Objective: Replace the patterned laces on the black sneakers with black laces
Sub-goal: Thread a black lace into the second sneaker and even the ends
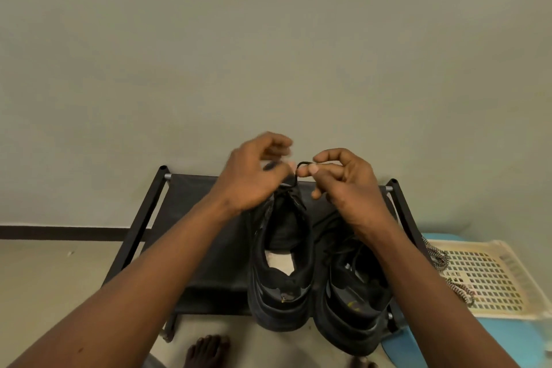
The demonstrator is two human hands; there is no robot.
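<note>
Pinches a black lace (301,165) loop in the right hand (349,185) above the left of two black sneakers (280,308) on a black rack (209,218), left hand (254,176) curled alongside (grip too blurred to tell), patterned laces (437,257) on a cream tray (490,278) nearby.

Right hand (343,185) pinches black lace (303,163) loop above one black sneaker (280,251) on shoe rack (203,206); left hand (254,179) alongside, blurred, grip unclear.
</note>
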